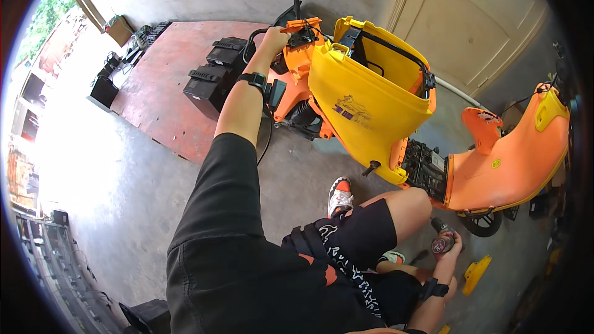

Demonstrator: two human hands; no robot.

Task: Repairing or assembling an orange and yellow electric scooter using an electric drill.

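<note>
My left arm reaches up to an orange scooter housing [297,55] with black fittings and cables. My left hand [275,40] is closed there, the thing in its fingers hidden. Beside it stands the scooter's open yellow body [365,105], a black frame across its top. Low at the right, my right hand [453,242] holds a cordless drill [443,244] near my bent knee. A loose yellow piece [476,272] lies on the floor beside it.
Black battery boxes [204,89] stand on a red board [148,93]. The scooter's orange front panel [507,173] extends right, past an exposed black compartment [424,167]. A closed door [464,25] is behind. Metal rails [52,260] lie at the lower left, below a bright doorway.
</note>
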